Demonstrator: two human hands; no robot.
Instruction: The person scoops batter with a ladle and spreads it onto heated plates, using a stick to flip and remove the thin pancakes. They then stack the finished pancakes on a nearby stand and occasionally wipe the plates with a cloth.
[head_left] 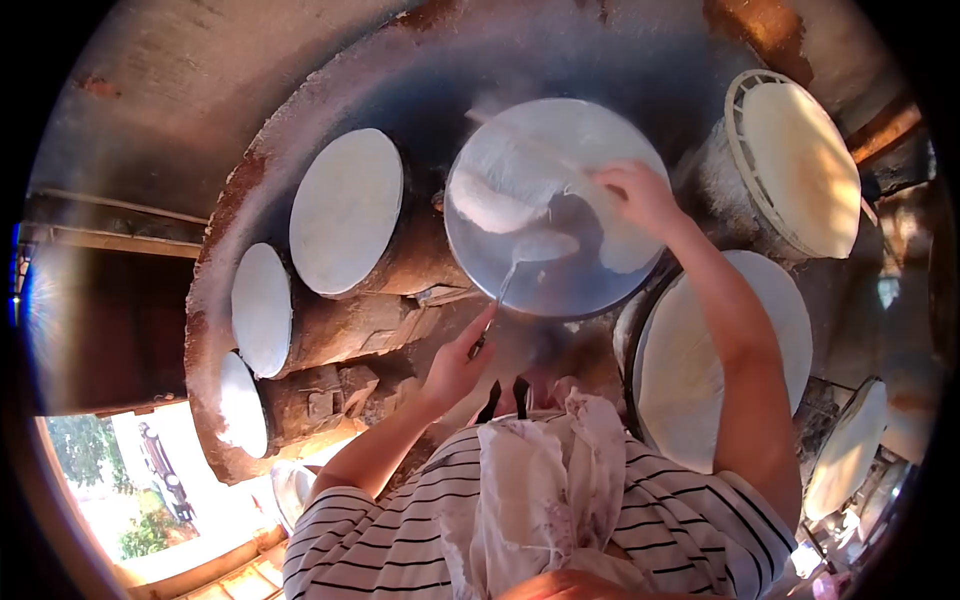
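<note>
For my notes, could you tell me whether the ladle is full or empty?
Full: the ladle bowl holds white batter over the round pan.

I am standing in a rough, open-sided food workshop, the kind where thin sheets of batter are steamed and dried by hand. A long clay stove, its rim cracked and rust-red, curves away in front of me with a row of cloth-covered steaming drums set into it, each stretched flat and pale. A wide metal lid sits over one drum, dusted white. To my right stand round woven racks carrying finished pale sheets. The walls are bare, stained and sooty, and daylight with green trees shows through an opening low on my left.
</note>
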